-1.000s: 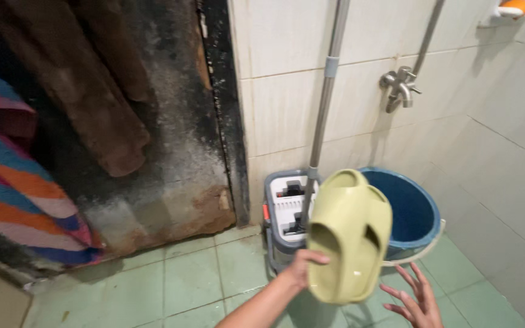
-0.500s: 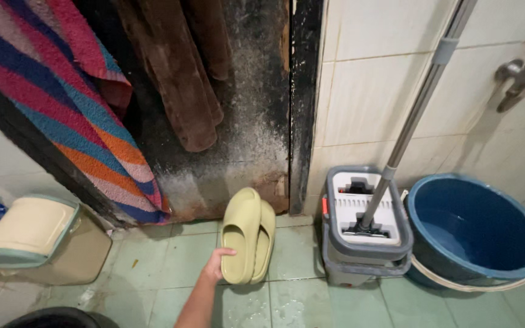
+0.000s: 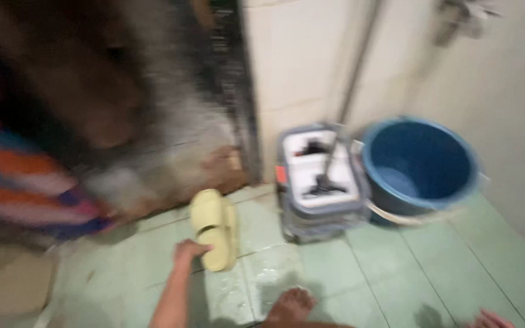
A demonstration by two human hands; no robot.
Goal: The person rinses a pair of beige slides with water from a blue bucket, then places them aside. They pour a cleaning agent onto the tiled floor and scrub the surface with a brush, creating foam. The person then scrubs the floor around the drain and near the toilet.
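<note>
The view is blurred by motion. A pair of pale yellow-green slippers point(image 3: 214, 226) rests on the wet green floor tiles, near the foot of a dark door point(image 3: 171, 109). My left hand point(image 3: 188, 250) reaches down to their near end, with the fingers curled on them. Only the fingertips of my right hand point(image 3: 492, 318) show at the bottom right edge, well away from the slippers. My bare foot point(image 3: 290, 304) stands on the tiles at the bottom middle.
A grey mop bucket point(image 3: 322, 209) with a mop handle leaning on the wall stands right of the slippers. A blue bucket point(image 3: 422, 159) is beside it. A striped cloth point(image 3: 25, 191) hangs at left above a beige box point(image 3: 7, 285). A tap point(image 3: 464, 17) sticks out top right.
My left hand has brought the slippers down from in front of the buckets to the floor by the door. The camera has swung and the view has blurred.
</note>
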